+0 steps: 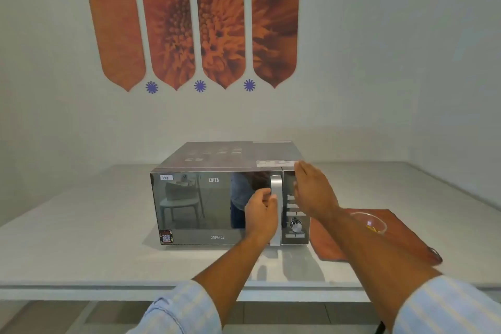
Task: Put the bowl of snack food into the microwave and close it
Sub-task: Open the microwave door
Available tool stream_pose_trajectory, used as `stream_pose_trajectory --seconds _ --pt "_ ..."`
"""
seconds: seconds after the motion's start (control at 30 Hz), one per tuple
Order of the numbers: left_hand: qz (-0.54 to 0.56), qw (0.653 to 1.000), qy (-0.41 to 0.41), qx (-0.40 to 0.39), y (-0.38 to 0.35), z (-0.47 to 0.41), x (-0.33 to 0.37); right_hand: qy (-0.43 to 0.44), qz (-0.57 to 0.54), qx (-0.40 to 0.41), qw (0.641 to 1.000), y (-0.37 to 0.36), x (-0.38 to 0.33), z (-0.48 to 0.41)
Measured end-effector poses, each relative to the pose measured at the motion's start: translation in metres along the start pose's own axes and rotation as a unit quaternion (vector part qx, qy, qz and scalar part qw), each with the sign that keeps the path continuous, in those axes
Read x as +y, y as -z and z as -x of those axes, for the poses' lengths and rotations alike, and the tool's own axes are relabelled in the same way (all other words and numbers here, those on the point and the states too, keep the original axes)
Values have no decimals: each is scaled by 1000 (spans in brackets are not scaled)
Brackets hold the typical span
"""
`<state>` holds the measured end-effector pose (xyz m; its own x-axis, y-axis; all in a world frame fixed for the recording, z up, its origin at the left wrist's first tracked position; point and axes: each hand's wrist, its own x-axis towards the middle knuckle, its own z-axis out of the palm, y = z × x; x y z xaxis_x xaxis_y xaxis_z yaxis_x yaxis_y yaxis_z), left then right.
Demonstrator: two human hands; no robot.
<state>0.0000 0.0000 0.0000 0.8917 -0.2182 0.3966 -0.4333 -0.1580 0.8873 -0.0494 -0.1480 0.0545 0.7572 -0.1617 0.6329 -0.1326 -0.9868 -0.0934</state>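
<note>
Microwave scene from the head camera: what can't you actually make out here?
- Inside of the microwave: hidden by the closed, mirror-like door.
- Control panel labels: too small, partly covered by the right hand.
- Handle: the left hand is at it, but whether the fingers grip it is unclear.
- Snack in the glass bowl: too small and blurred, partly behind the right forearm.

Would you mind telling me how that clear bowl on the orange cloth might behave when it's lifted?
The small clear glass bowl looks rigid, probably breakable and smooth to grip. It holds few snacks, so likely light. The orange cloth mat beneath may slide if the bowl is pushed.
</note>
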Motion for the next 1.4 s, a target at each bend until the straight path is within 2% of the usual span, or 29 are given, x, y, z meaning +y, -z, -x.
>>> stream_pose_trajectory --seconds 0.17,0.47,0.77,0.97,1.13,1.2,1.3,1.4 --pt "4 999 19 28 -13 -17 14 9 20 -88 996 10 6 -9" --pt "10 997 79 11 -26 -39 4 8 26 -83 996 -11 16 -8" --pt "19 994 89 58 -37 -35 1 22 40 -77 996 -25 26 -7" --pt "43 987 126 86 -38 -27 15 29 31 -82 996 -25 29 -8" --pt "76 985 75 137 -28 14 13 43 36 -80 995 -25 31 -9" --pt "71 988 59 123 -18 30 15 41 35 -75 996 -24 31 -9" --pt "19 993 58 105 1 41 19 44 37 -82 995 -23 31 -7" --pt "-59 988 14 142 18 47 29 47 33 -81 995 -21 31 -4"
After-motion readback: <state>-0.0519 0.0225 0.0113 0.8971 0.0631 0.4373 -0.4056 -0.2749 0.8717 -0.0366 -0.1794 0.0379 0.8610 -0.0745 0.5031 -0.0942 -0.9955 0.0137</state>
